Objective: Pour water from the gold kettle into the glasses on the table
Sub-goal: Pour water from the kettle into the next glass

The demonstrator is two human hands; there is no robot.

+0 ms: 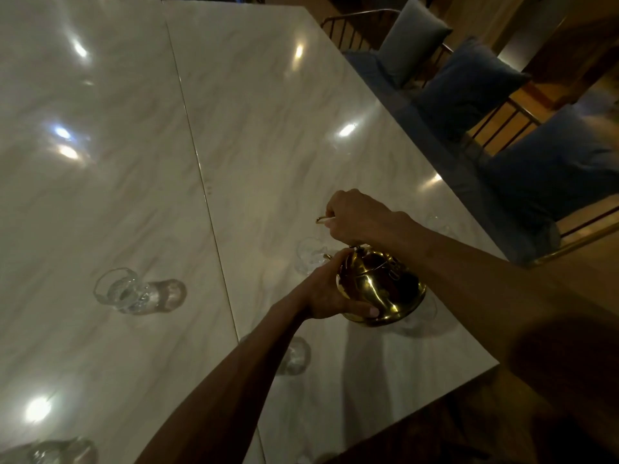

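The gold kettle (382, 289) hung tilted above the marble table (134, 162) near its right edge, its spout toward a clear glass (310, 256) just beyond it. The right hand (358, 217) was closed around the kettle's handle from above; the left hand (330, 289) was clasped against the kettle's round body. Another glass (129, 291) stood well apart to the left. Blue-cushioned chairs (469, 85) lined the table's far side.

Glasses (134, 291) (scattered) amid open tabletop (268, 112)
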